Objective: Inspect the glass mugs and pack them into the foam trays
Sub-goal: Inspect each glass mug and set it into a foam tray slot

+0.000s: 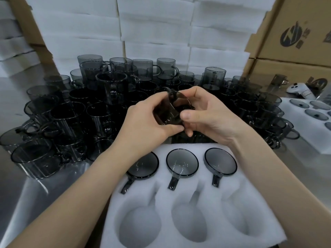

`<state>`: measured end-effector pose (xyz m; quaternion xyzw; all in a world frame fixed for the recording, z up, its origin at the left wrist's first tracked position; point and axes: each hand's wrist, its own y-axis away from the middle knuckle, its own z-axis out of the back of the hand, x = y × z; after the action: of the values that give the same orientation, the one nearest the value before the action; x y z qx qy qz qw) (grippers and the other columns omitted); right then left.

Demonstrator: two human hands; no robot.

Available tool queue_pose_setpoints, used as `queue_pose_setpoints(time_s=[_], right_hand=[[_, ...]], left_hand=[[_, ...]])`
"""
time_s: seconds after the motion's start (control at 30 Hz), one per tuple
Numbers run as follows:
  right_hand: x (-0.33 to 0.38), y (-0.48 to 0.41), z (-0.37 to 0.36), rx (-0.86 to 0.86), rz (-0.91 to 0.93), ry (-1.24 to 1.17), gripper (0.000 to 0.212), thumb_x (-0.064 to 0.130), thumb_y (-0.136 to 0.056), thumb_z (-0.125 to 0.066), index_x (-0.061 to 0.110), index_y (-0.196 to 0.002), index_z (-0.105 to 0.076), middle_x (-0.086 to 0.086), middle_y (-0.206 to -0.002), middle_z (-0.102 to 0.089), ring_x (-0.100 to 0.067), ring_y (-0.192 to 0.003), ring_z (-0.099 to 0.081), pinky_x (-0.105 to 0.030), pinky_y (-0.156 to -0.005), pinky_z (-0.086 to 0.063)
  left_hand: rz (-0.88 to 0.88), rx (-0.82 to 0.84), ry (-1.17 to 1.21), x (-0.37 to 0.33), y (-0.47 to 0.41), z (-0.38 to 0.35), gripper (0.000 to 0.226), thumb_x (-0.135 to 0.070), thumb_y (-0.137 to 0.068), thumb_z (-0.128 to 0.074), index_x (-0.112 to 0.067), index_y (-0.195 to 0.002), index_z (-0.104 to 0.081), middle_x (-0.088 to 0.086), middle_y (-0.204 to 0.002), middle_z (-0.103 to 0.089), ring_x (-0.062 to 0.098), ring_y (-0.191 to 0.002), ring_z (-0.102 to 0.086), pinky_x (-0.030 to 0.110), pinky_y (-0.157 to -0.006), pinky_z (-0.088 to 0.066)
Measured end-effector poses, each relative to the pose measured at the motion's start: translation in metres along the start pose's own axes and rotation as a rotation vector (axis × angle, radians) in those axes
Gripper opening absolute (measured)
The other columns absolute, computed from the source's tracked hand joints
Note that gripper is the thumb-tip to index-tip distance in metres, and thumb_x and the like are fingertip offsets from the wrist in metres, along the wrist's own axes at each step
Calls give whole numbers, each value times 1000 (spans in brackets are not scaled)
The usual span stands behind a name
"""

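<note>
A smoked mug (170, 111) is held tilted above the tray (193, 208) by both hands, left hand (143, 120) and right hand (207, 115), each grip pinched on its wall, seemingly so the glass can be turned for inspection. Three mugs (182, 164) are seated in the far row; three near pockets (190, 222) are left free. Unpacked mugs (71, 113) are crowded on the bench (35, 190).

both hands (143, 122) (207, 115) hold 1 glass mug (170, 111) above foam tray (250, 203).
</note>
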<state>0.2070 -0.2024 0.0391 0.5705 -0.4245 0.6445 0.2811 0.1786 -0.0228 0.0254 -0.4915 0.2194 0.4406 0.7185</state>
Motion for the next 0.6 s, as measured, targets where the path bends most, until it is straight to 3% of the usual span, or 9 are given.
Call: queue_pose_setpoints(time_s=[0.07,0.13,0.23,0.37,0.5,0.6], right_hand=[[0,0,-5,-101,2,132,46,22,-63,-84,15,-98,-54,-3,-94,-63,-17,-58,-58,-26,-44,-46],[0,0,-9,-182,14,258,46,33,-61,-84,16,-91,-53,0,-87,-64,-17,-59,-62,-27,-43,-47],[1,0,-12,-241,43,336,35,35,-73,-77,15,-86,-51,0,-82,-62,-16,-60,-65,-32,-48,-54],[0,0,-11,-183,3,229,16,30,-83,-67,22,-93,-58,1,-90,-64,-21,-73,-69,-42,-69,-60],[3,-1,-8,-57,-41,-32,19,22,-87,-61,25,-105,-65,-6,-108,-65,-24,-96,-66,-41,-79,-57],[5,-3,-6,-33,-70,-114,18,24,-87,-58,22,-99,-71,-1,-104,-69,-16,-97,-65,-35,-78,-56]], left_hand=[[-29,3,-98,-1,1,-1,50,-35,-59,-81,-39,-103,-59,-24,-91,-64,-7,-86,-59,8,-73,-44],[-54,10,-169,0,1,-2,55,-34,-59,-79,-41,-106,-52,-24,-93,-61,-6,-87,-56,8,-74,-44],[-74,44,-245,6,0,-3,63,-21,-66,-82,-42,-117,-53,-23,-106,-60,-1,-98,-54,5,-79,-38],[-113,44,-276,10,0,-4,74,0,-72,-71,-27,-136,-45,-10,-136,-48,4,-122,-44,-2,-93,-27],[-125,24,-98,2,0,-3,76,3,-76,-68,-45,-116,-25,-6,-119,-53,6,-97,-59,17,-80,-49],[-114,59,-3,0,1,-4,81,3,-77,-70,-49,-115,-21,-8,-124,-57,7,-99,-63,24,-86,-52]])
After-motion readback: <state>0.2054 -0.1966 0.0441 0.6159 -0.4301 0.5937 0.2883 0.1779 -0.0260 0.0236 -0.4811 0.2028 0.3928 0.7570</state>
